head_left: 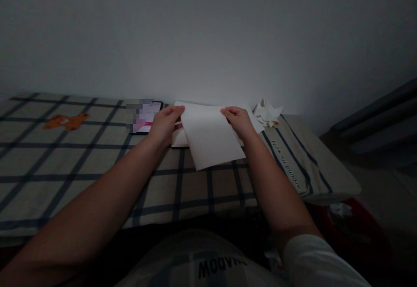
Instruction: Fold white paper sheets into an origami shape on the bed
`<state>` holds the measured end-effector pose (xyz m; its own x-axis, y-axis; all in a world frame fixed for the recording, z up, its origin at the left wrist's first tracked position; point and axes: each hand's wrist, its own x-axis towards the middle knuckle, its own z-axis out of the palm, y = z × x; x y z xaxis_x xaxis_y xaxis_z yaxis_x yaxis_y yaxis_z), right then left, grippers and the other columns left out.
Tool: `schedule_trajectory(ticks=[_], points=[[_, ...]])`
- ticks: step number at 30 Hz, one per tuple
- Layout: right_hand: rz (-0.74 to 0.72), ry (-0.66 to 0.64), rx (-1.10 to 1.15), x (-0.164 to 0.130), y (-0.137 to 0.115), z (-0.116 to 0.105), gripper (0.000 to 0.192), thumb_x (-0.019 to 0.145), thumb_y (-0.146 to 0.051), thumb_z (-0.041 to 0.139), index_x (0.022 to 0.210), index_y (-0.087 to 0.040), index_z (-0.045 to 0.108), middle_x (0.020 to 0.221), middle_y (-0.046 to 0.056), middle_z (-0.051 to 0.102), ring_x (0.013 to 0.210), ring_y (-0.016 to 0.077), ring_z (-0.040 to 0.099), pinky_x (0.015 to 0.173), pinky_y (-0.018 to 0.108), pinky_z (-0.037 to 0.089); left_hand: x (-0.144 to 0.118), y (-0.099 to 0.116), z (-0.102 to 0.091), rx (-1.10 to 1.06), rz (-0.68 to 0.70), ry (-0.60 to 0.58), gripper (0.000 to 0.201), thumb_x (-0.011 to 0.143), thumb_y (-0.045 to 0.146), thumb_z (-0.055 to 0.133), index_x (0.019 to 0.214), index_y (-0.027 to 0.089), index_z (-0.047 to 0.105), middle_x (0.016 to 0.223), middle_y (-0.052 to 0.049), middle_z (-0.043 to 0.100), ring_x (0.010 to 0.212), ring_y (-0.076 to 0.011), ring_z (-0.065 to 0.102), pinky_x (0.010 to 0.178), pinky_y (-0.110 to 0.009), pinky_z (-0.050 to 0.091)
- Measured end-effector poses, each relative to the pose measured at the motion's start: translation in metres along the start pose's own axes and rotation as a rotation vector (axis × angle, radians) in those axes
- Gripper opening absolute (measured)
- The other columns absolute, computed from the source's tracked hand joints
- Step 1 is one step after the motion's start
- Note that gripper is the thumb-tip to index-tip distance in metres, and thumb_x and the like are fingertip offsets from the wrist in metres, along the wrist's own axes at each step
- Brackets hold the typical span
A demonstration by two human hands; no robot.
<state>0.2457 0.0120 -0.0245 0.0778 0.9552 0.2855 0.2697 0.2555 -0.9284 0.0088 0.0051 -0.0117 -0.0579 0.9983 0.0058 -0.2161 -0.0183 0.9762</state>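
Hands [166, 124] [239, 121] apparently pinching paper sheet [211, 137], dim

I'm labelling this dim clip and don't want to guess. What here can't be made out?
- Phone screen, head view: blurred out, content unreadable.
- Notebook: mostly hidden under the sheet of paper held by the left hand and right hand.
- Crumpled paper pile: too small and dim to tell the pieces apart.
- Red thing by the bed: too dark to identify.
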Motion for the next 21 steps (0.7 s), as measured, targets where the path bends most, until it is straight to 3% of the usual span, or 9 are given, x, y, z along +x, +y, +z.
schedule_trajectory(ticks=[8,14,21], points=[[0.031,0.083,0.098,0.0016,-0.0013,-0.0004,0.020,0.075,-0.038,0.069,0.073,-0.018,0.068,0.061,-0.002,0.055,0.058,0.0112,0.047,0.057,0.027,0.036,0.0009,-0.0041,0.0009,0.035,-0.103,-0.090,0.023,0.067,0.031,0.080,0.063,0.018,0.061,0.074,-0.003,0.065,0.067,-0.0131,0.058,0.061,-0.024,0.048],[0.064,0.080,0.128,0.0023,-0.0013,0.0006,0.022,0.074,-0.040,0.071,0.074,-0.019,0.068,0.061,-0.002,0.055,0.057,0.0106,0.048,0.056,0.027,0.039,0.0039,-0.0087,-0.0015,0.074,-0.053,-0.086,0.024,0.069,0.029,0.076,0.060,0.017,0.058,0.066,-0.001,0.061,0.062,-0.0116,0.057,0.058,-0.022,0.046],[0.135,-0.070,0.207,-0.0032,-0.0101,0.0010,0.037,0.077,-0.051,0.071,0.061,-0.020,0.058,0.061,-0.002,0.052,0.056,0.0091,0.045,0.057,0.026,0.042,0.0065,-0.0078,-0.0032,0.084,0.060,0.014,0.023,0.072,0.029,0.074,0.062,0.018,0.056,0.067,0.000,0.058,0.063,-0.0117,0.055,0.060,-0.023,0.048]])
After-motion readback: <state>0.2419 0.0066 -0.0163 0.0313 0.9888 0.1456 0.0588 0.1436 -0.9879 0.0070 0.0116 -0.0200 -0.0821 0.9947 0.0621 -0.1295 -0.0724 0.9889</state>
